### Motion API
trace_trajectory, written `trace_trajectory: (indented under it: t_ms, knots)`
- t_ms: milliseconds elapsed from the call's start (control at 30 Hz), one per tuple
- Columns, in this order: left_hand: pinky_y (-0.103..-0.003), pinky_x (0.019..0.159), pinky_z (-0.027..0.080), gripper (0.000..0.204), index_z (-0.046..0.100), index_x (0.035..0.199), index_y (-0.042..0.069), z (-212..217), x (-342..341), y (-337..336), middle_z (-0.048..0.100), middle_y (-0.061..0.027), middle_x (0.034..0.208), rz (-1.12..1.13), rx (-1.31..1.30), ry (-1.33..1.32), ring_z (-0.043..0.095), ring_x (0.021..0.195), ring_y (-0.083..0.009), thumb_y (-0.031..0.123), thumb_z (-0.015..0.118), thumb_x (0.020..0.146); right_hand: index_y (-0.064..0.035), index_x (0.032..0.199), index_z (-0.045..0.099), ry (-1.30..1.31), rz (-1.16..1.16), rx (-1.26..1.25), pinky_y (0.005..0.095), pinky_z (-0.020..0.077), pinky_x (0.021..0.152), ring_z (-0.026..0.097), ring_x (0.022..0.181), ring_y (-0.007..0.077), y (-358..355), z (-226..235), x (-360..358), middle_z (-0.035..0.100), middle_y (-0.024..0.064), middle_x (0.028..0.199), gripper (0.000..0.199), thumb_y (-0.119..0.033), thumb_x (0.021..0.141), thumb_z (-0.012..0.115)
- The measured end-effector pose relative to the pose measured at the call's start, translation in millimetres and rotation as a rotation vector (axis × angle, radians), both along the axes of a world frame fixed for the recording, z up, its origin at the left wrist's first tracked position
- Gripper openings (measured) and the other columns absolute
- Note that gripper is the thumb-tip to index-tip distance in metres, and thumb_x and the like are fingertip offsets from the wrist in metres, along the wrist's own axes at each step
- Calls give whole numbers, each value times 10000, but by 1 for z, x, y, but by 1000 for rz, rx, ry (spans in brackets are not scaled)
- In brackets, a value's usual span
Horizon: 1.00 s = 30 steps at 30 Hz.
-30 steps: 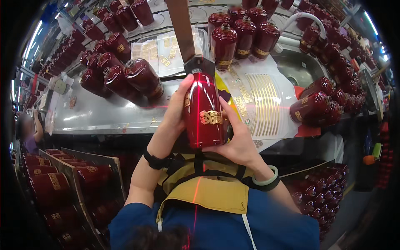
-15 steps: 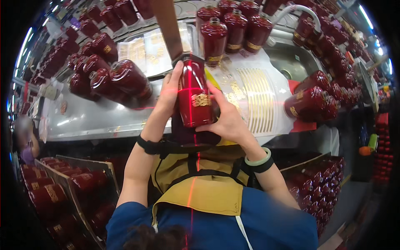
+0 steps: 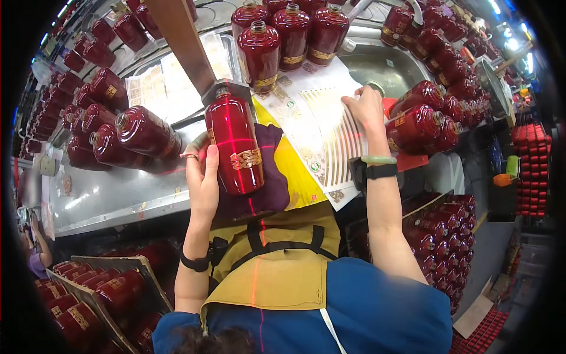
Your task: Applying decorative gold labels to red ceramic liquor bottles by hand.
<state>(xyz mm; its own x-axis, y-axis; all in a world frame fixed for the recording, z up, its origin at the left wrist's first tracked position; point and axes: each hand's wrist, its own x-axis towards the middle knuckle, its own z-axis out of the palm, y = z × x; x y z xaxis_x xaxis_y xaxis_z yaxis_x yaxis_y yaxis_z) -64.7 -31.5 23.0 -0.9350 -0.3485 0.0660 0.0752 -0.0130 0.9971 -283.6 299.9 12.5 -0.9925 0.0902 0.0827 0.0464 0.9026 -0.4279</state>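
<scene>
A dark red glass bottle (image 3: pixel 233 141) with a gold emblem lies on a purple cloth (image 3: pixel 273 186), its neck toward a dark notched block (image 3: pixel 227 89) at the end of a wooden bar. My left hand (image 3: pixel 201 183) is closed against the bottle's left side, thumb along the glass and the other fingers partly hidden. Thin red light lines cross on the bottle. To the right, my right hand (image 3: pixel 367 109) pinches at the upper right edge of a sheet of curved gold strips (image 3: pixel 333 138). Its fingertips partly cover what they grip.
Several red bottles (image 3: pixel 259 56) stand behind the sheet, beside a metal sink (image 3: pixel 383 68). More bottles (image 3: pixel 147 131) lean at the left on the metal table (image 3: pixel 118 192). Others (image 3: pixel 415 127) lie at the right by a red mat. Bottle crates (image 3: pixel 112 283) stand below.
My right hand has left the bottle and reached right to the strip sheet. My left hand has slid down the bottle's left side. The view has shifted, the bottle appearing farther left.
</scene>
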Motion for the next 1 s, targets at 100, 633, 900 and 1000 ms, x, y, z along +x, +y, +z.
trace_trajectory:
  t_ms: [100, 633, 900, 1000]
  knots:
    - [-332, 1133, 389, 426, 458, 1437, -22, 5, 9, 0, 548, -94, 1398, 28, -36, -59, 517, 1287, -141, 252, 509, 1114, 84, 1128, 707, 9, -88, 27, 474, 535, 977, 649, 1173, 423, 9, -11, -16, 667, 312, 1230, 640, -404, 747, 871]
    - [-444, 1184, 378, 1017, 362, 1527, -16, -1, 37, 9, 387, -170, 1570, -39, -231, 165, 477, 1394, -294, 294, 933, 744, -115, 1051, 771, 332, -340, 26, 527, 540, 830, 713, 1004, 401, 9, -18, -47, 753, 183, 1050, 246, -301, 980, 627]
    - [-382, 1065, 500, 850, 584, 1394, 2, -4, 44, 23, 599, -164, 1364, 222, -656, 215, 618, 1247, -306, 50, 947, 627, 1, 1032, 742, 251, 307, -352, 354, 519, 727, 702, 735, 243, -78, 74, 78, 740, 156, 850, 214, -191, 991, 654]
    - [-376, 1023, 528, 806, 600, 1381, -16, -3, 41, 23, 653, -176, 1321, 215, -679, 239, 663, 1186, -304, 50, 934, 650, 5, 1003, 735, 68, 448, -379, 332, 497, 674, 629, 661, 213, -88, 83, 125, 724, 151, 836, 147, -126, 975, 676]
